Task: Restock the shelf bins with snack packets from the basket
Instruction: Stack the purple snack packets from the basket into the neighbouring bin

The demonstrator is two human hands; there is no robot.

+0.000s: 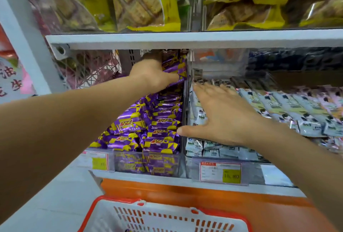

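A clear shelf bin [182, 164] in the middle holds several purple-and-yellow snack packets [159, 124]. Deep in that bin my left hand [150, 75] grips a purple packet [176, 66] near the back, just under the shelf above. My right hand [222, 114] hovers with straight, spread fingers over the neighbouring bin of grey-white packets [297, 107]; its thumb reaches the divider between the two bins. A white basket [167, 218] with an orange rim sits at the bottom of the view. Its contents are mostly out of sight.
The white shelf board [185, 39] above carries bins of yellow biscuit bags [141, 3]. A price label [220, 173] hangs on the right bin's front. An orange base panel [204, 200] runs under the shelf. A wire rack [89, 68] stands at the left.
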